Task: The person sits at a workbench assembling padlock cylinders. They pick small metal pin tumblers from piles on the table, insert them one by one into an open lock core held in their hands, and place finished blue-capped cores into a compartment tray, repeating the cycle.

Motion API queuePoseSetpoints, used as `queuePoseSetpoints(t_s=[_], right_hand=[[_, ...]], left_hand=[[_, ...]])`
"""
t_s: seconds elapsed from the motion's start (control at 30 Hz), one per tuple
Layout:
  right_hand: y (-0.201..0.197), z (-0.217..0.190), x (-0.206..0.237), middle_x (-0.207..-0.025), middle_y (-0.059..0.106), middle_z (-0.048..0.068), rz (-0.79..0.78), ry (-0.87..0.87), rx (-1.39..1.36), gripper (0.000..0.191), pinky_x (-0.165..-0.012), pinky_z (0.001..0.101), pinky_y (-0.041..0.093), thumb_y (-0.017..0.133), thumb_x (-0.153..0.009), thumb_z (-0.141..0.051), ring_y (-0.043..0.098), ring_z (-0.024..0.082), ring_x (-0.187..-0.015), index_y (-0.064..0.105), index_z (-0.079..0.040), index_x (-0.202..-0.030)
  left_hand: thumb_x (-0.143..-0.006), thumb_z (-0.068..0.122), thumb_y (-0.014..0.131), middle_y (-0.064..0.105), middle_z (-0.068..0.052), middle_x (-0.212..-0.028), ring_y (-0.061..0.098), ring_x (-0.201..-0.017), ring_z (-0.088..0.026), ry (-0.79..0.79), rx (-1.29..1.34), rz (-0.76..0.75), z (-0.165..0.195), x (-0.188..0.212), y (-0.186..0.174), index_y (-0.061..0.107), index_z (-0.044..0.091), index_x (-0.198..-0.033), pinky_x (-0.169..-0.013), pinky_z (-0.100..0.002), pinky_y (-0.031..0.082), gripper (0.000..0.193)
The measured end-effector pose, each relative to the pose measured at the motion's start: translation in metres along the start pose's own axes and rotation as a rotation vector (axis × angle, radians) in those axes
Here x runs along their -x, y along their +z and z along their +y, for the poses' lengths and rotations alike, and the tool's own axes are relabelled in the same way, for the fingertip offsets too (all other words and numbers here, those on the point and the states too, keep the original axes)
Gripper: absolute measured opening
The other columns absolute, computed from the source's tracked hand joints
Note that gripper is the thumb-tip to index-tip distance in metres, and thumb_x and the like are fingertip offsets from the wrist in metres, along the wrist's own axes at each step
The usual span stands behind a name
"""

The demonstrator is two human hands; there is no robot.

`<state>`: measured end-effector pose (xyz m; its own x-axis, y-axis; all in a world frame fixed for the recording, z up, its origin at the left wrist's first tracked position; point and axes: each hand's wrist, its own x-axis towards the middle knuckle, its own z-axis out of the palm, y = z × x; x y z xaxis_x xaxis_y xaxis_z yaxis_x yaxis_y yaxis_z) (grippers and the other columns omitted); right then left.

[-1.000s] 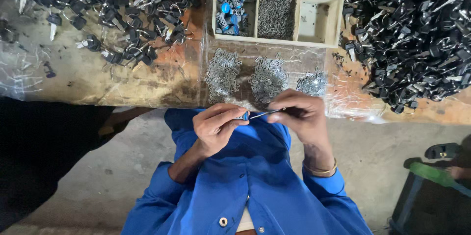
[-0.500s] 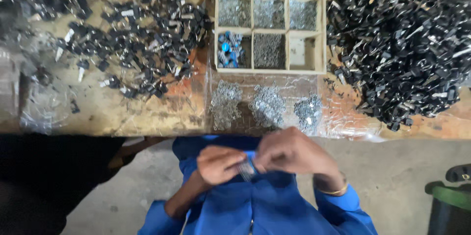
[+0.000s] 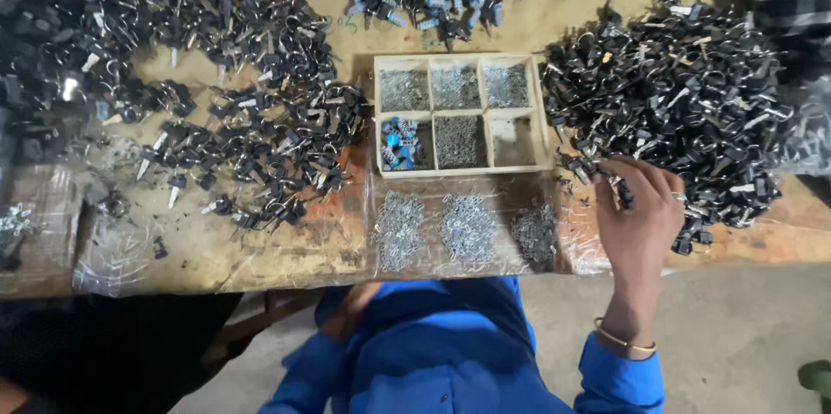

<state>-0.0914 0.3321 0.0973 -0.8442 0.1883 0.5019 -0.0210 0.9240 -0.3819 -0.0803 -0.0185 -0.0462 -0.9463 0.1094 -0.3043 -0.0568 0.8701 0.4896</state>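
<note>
Fingers [image 3: 625, 191] (right hand [image 3: 639, 219]) curl into black parts [image 3: 675, 102].

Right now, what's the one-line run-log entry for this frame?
right hand: picking at black key pile | left hand: not in view | compartment tray: centre of bench

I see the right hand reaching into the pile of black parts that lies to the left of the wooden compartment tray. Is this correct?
Not quite. In the head view the right hand does reach into a pile of black parts, but that pile lies to the right of the wooden compartment tray, not to its left.
</note>
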Motion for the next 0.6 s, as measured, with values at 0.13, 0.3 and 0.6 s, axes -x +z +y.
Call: queuePoseSetpoints(t_s=[0.13, 0.3, 0.6], right_hand=[[0.010, 0.044, 0.004, -0.127, 0.071, 0.008, -0.103, 0.017, 0.232, 0.029, -0.106, 0.0456, 0.043, 0.079, -0.090, -0.020, 0.058, 0.033, -0.123, 0.075, -0.010, -0.118], [0.027, 0.061, 0.026, -0.134, 0.068, 0.004, -0.015, -0.028, 0.257, 0.024, -0.112, 0.0466, 0.036, 0.075, -0.095, -0.025, 0.056, 0.029, -0.132, 0.076, -0.015, -0.116], [0.020, 0.053, 0.022, -0.131, 0.068, 0.004, 0.036, -0.031, 0.157, 0.026, -0.110, 0.0464, 0.037, 0.077, -0.091, -0.028, 0.056, 0.029, -0.130, 0.077, -0.013, -0.112]], left_hand=[[-0.090, 0.035, 0.077, 0.075, -0.016, -0.112, 0.070, -0.102, -0.036, -0.083, -0.063, -0.015, -0.009, 0.000, -0.019, 0.075, 0.007, -0.119, -0.088, -0.046, 0.056, 0.040], [-0.090, 0.035, 0.076, 0.075, -0.016, -0.112, 0.070, -0.102, -0.036, -0.100, -0.080, 0.021, 0.015, -0.029, -0.039, 0.075, 0.008, -0.118, -0.089, -0.046, 0.056, 0.040], [-0.090, 0.034, 0.074, 0.074, -0.016, -0.113, 0.070, -0.103, -0.036, -0.137, -0.120, 0.054, 0.047, -0.032, -0.063, 0.074, 0.009, -0.118, -0.089, -0.047, 0.055, 0.038]])
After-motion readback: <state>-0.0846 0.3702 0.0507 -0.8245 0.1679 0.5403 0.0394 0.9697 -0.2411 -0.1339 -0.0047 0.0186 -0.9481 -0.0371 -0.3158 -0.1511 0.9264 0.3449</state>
